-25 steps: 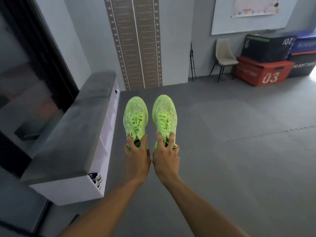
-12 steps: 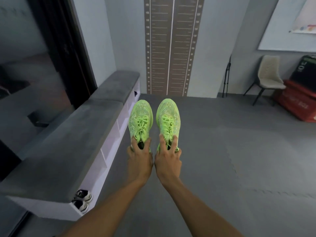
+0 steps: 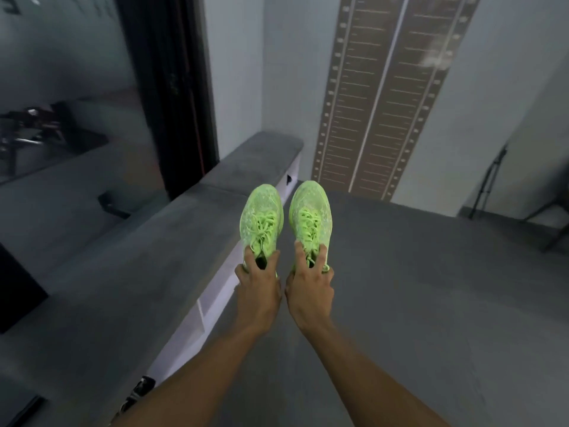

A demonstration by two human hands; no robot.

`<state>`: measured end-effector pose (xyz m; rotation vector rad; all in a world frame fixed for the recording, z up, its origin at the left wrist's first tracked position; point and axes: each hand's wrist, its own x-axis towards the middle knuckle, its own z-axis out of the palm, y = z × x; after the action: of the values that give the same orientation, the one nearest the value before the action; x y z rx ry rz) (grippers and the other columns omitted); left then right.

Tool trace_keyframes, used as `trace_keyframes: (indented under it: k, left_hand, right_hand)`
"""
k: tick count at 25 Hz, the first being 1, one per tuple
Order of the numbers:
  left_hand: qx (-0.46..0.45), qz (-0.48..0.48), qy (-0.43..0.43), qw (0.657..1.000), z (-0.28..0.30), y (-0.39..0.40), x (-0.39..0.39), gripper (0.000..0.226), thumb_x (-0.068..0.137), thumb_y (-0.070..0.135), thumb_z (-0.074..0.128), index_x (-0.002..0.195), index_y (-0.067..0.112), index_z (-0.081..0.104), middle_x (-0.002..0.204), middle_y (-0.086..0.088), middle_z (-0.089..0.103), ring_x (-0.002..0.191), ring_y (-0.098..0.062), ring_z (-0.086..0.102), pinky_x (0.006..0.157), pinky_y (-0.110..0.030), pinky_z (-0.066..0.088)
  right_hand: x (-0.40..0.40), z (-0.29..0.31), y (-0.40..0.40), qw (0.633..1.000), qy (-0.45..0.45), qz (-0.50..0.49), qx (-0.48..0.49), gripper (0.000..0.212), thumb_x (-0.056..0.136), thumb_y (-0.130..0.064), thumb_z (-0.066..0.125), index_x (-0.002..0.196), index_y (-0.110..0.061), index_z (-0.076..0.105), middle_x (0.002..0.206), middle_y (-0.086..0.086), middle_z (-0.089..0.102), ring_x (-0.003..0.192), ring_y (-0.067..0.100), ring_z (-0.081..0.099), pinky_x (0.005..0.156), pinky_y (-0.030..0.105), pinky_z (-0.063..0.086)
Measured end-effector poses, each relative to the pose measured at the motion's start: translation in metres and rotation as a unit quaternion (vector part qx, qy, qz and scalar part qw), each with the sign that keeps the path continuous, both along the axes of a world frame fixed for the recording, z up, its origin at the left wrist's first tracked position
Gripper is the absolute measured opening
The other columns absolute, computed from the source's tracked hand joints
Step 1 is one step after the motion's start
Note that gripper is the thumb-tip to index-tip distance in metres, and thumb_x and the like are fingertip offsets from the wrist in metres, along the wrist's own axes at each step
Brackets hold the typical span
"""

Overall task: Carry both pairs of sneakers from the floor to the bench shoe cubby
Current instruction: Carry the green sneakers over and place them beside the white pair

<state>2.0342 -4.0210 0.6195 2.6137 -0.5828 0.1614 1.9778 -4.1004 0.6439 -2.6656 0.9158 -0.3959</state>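
I hold a pair of neon green sneakers out in front of me, toes pointing away. My left hand (image 3: 258, 288) grips the heel opening of the left green sneaker (image 3: 261, 220). My right hand (image 3: 309, 288) grips the heel opening of the right green sneaker (image 3: 311, 217). The long bench (image 3: 123, 272) with a grey cushioned top and white open cubbies (image 3: 197, 318) runs along the left, directly under and beside the left sneaker. A black and white sneaker (image 3: 135, 394) sits in the nearest cubby, partly hidden by my left forearm.
A dark door frame (image 3: 172, 97) and a glass wall (image 3: 61, 87) stand behind the bench. A brown height chart (image 3: 381, 97) hangs on the far wall. Grey floor mats (image 3: 431, 288) spread to the right, with chair legs (image 3: 551, 223) and a thin black stand (image 3: 489, 180) at the far right.
The view has swung left and closer to the bench. Both sneakers, still in my hands, now hang by the bench's front edge; the red boxes have left the view.
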Motion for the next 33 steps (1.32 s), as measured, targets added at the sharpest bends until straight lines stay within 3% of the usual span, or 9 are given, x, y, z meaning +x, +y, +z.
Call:
trace_keyframes:
  k: [4,9,12,18,21,26,30,33]
  left_hand:
    - [0.03,0.067,0.074,0.995,-0.026,-0.013,0.062,0.062,0.097,0.019,0.052,0.151,0.038,0.028,0.159,-0.019,0.005,0.126,-0.041,0.032,0.086,-0.048,0.049]
    - [0.028,0.187,0.208,0.96,-0.081,-0.036,0.108,0.058,0.096,0.021,0.053,0.147,0.039,0.034,0.153,-0.015,0.017,0.125,-0.043,0.037,0.087,-0.049,0.048]
    - [0.047,0.246,0.271,0.93,-0.11,-0.043,0.116,0.055,0.095,0.025,0.051,0.147,0.037,0.035,0.151,-0.016,0.019,0.121,-0.046,0.039,0.089,-0.048,0.045]
    - [0.029,0.337,0.395,0.854,-0.176,-0.023,0.114,0.055,0.086,0.03,0.054,0.139,0.037,0.042,0.137,-0.015,0.036,0.117,-0.046,0.05,0.1,-0.047,0.044]
    - [0.015,0.355,0.441,0.824,-0.207,0.0,0.12,0.062,0.083,0.039,0.061,0.141,0.041,0.041,0.142,-0.013,0.037,0.125,-0.045,0.046,0.098,-0.048,0.044]
    - [0.033,0.337,0.495,0.8,-0.254,0.047,0.148,0.071,0.079,0.049,0.067,0.144,0.04,0.041,0.15,-0.02,0.036,0.131,-0.042,0.045,0.102,-0.045,0.042]
    - [0.013,0.331,0.526,0.783,-0.303,0.077,0.164,0.076,0.079,0.045,0.069,0.148,0.036,0.038,0.15,-0.022,0.037,0.133,-0.042,0.043,0.107,-0.044,0.042]
    - [0.001,0.355,0.545,0.76,-0.354,0.08,0.167,0.077,0.08,0.039,0.071,0.148,0.037,0.037,0.149,-0.023,0.034,0.132,-0.043,0.042,0.105,-0.044,0.043]
  right_hand:
    - [0.081,-0.015,-0.031,0.995,0.05,0.09,-0.007,0.073,0.098,-0.025,0.05,0.157,-0.038,0.01,0.164,0.015,0.002,0.128,0.044,0.039,0.081,0.047,0.053]
    - [0.162,-0.056,-0.065,0.957,0.161,0.232,0.072,0.069,0.093,-0.031,0.049,0.155,-0.04,0.02,0.164,0.014,0.008,0.133,0.043,0.036,0.099,0.047,0.041]
    - [0.193,-0.092,-0.074,0.916,0.247,0.3,0.099,0.071,0.089,-0.029,0.053,0.153,-0.039,0.025,0.163,0.016,0.01,0.131,0.046,0.038,0.102,0.046,0.039]
    - [0.215,-0.157,-0.056,0.812,0.401,0.421,0.058,0.062,0.089,-0.036,0.062,0.146,-0.031,0.037,0.157,0.02,0.022,0.13,0.042,0.046,0.102,0.041,0.04]
    - [0.225,-0.186,-0.03,0.779,0.436,0.449,0.045,0.056,0.089,-0.038,0.064,0.14,-0.028,0.045,0.148,0.018,0.035,0.127,0.036,0.05,0.101,0.041,0.041]
    - [0.253,-0.216,0.024,0.752,0.48,0.452,0.027,0.065,0.083,-0.038,0.069,0.143,-0.026,0.048,0.155,0.02,0.033,0.129,0.036,0.052,0.099,0.042,0.045]
    - [0.278,-0.263,0.045,0.732,0.498,0.465,0.016,0.067,0.084,-0.032,0.068,0.146,-0.028,0.044,0.147,0.011,0.044,0.13,0.03,0.051,0.098,0.039,0.046]
    - [0.289,-0.317,0.046,0.704,0.513,0.491,0.0,0.067,0.087,-0.027,0.065,0.149,-0.029,0.039,0.151,0.013,0.038,0.134,0.03,0.047,0.103,0.039,0.042]
